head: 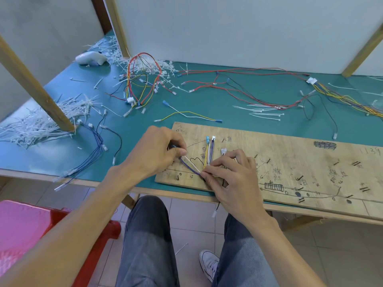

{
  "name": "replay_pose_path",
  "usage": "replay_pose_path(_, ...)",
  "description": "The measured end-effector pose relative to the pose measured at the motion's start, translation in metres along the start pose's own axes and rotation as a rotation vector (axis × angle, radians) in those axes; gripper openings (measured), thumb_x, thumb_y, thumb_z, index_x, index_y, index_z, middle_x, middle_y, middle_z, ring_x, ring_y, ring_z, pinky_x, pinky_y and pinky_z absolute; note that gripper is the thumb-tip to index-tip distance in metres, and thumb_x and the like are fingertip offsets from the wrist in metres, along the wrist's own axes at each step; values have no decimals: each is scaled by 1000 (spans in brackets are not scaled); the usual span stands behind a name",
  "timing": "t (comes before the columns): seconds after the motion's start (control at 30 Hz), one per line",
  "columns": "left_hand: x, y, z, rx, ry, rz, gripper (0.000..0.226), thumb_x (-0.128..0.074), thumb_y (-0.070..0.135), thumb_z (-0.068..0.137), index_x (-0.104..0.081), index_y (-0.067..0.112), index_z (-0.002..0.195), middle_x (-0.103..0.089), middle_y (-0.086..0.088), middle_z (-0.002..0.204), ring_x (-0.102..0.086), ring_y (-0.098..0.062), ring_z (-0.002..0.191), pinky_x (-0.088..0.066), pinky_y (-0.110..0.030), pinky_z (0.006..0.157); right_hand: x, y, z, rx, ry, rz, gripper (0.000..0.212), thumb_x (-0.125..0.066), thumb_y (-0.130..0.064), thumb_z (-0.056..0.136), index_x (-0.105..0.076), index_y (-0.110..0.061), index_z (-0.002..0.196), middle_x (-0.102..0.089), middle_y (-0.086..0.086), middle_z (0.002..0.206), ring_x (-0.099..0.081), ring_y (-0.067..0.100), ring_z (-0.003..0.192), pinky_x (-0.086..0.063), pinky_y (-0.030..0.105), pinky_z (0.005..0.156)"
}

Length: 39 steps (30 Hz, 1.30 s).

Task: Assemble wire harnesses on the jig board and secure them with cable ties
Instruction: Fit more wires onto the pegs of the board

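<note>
- Jig board (290, 162) lies lower right of frame.
- Left hand (153, 150) pinches purple wire (189, 168) at board's left end.
- Right hand (230, 179) pinches the wire bundle (209, 154) at centre.

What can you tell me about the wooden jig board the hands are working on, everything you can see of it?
The jig board is a long, worn plywood plank lying flat on the green table top, along its near edge. Its pale surface carries hand-drawn ink lines, scribbled characters and numbers, plus small dark pegs standing up in places. At its left end, purple, yellow and white wires run over it. The left hand and right hand rest on that end, pinching the wires.
</note>
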<state>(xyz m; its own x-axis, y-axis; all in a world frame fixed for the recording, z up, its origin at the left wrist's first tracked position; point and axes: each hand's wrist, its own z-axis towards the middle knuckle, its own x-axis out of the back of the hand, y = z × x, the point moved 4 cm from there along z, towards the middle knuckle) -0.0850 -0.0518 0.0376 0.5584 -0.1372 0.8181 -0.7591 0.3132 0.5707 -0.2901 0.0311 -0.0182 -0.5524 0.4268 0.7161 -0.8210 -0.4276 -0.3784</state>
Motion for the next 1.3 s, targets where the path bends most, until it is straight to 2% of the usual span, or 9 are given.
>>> replay_pose_path(0.1, -3, 0, 7, -26, -53, 43, 19, -81, 18, 88, -75, 33, 78, -71, 14, 78, -64, -1, 79, -54, -30, 78, -1, 0, 1, 8, -1, -1, 12, -76, -39, 97, -83, -29, 97, -70, -16, 99, -56, 23, 105, -35, 40, 83)
replay_pose_path(0.23, -3, 0, 11, -28, -95, 68, 17, -80, 13, 89, -80, 28, 81, -67, 8, 92, -66, -11, 86, -58, -41, 84, -1, 0, 1, 17, 9, -1, 12, -76, -40, 97, -83, -30, 96, -70, -17, 99, -56, 22, 105, -34, 39, 84)
replay_pose_path(0.53, -4, -6, 11, -20, -100, 117, 20, -80, 9, 87, -81, 29, 88, -74, 9, 85, -66, -6, 82, -55, -30, 80, -3, 3, -1, 19, 23, 2, 12, -74, -42, 98, -81, -33, 95, -68, -20, 99, -56, 21, 104, -35, 39, 85)
replay_pose_path(0.73, -13, 4, 8, -97, -65, 375, 22, -73, 11, 87, -76, 33, 89, -64, 11, 93, -60, -18, 97, -55, -42, 82, -3, 3, 0, 4, 18, 12, 11, -77, -41, 96, -82, -32, 95, -69, -20, 97, -57, 21, 104, -35, 39, 85)
replay_pose_path(0.9, -14, 11, 7, -218, -139, 515, 35, -65, 8, 90, -70, 35, 112, -65, 11, 104, -64, -22, 100, -55, -39, 79, -1, 3, 1, -32, 3, 49, 17, -79, -43, 94, -81, -30, 104, -72, -21, 98, -57, 19, 105, -38, 45, 85)
replay_pose_path(1.0, -13, 16, -1, -242, -146, 590, 41, -69, 10, 86, -67, 33, 119, -62, 9, 111, -62, -23, 104, -52, -38, 75, 0, 4, 2, -28, 7, 73, 18, -79, -47, 92, -82, -31, 99, -72, -22, 99, -57, 17, 105, -36, 42, 86)
replay_pose_path(1.13, -18, 34, -22, -452, -43, 663, 37, -69, 12, 78, -73, 28, 111, -63, 11, 111, -55, -17, 110, -49, -33, 82, 1, 6, 0, -17, 42, 98, 11, -77, -40, 95, -81, -31, 101, -73, -25, 97, -58, 14, 104, -34, 42, 84)
replay_pose_path(1.2, -25, 40, -32, -502, -73, 632, 36, -65, 13, 79, -75, 28, 109, -67, 13, 110, -55, -17, 109, -49, -33, 86, 1, 6, -1, -15, 53, 97, 10, -78, -30, 94, -81, -31, 103, -67, -30, 94, -58, 14, 104, -34, 43, 83)
replay_pose_path(1.3, -36, 41, -44, -498, -134, 584, 41, -61, 12, 83, -73, 25, 120, -67, 10, 116, -56, -19, 113, -50, -38, 94, 1, 7, -2, -10, 82, 106, 16, -81, -26, 90, -81, -31, 105, -57, -34, 91, -59, 15, 102, -32, 40, 83)
